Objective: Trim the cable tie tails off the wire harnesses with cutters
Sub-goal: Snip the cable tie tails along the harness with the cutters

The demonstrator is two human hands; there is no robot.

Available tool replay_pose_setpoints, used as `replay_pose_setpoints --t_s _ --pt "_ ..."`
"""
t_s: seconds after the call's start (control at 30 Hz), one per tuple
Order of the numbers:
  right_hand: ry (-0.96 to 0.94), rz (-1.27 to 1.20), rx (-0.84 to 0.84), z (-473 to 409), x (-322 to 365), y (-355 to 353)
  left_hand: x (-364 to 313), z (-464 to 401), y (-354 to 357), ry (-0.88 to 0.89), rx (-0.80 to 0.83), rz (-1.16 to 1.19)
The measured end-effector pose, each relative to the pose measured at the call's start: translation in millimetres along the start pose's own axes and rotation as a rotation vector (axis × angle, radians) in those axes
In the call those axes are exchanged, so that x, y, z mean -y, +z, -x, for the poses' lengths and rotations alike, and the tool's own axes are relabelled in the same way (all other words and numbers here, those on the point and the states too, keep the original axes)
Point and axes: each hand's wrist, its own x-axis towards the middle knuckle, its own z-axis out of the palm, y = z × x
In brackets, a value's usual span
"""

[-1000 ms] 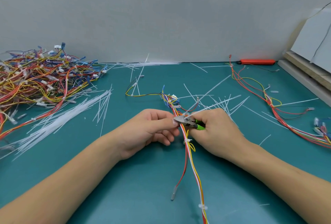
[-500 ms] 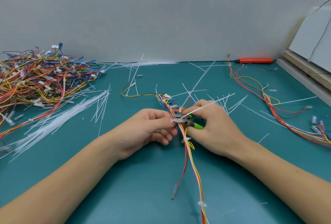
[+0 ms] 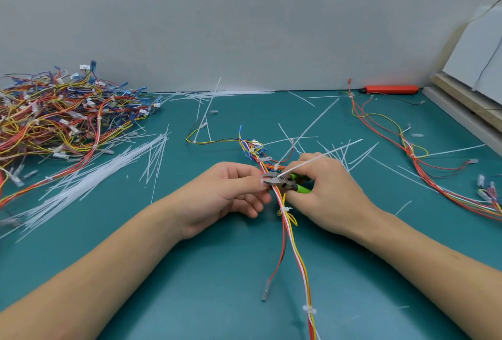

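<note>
Teal table [image 3: 212,271] fills the frame, with no readable writing. At the centre, your right hand [image 3: 328,195] grips the green-handled cutters [image 3: 285,182]; your left hand [image 3: 231,193] pinches the wire harness [image 3: 292,242].

A harness pile [image 3: 62,114] is lying far left on the mat [image 3: 217,271], loose ties [image 3: 89,176] nearer, another harness [image 3: 413,155] right.

harness [image 3: 292,233] leaves bottom edge, cutters [image 3: 282,180] perhaps half-hidden

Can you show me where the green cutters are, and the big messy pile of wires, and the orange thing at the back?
green cutters [image 3: 302,189]: head view, on a green handle.
pile of wires [image 3: 54,119]: head view, middle of the tangle.
orange thing [image 3: 391,89]: head view, middle of its long body.
</note>
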Motion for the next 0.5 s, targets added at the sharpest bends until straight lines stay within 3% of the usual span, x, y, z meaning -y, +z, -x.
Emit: replay_pose_setpoints --t_s 0.5 --pt "0.007 -0.027 -0.046 1.2 -2.7 2.4 -1.3 1.6 1.7 0.006 0.004 0.006"
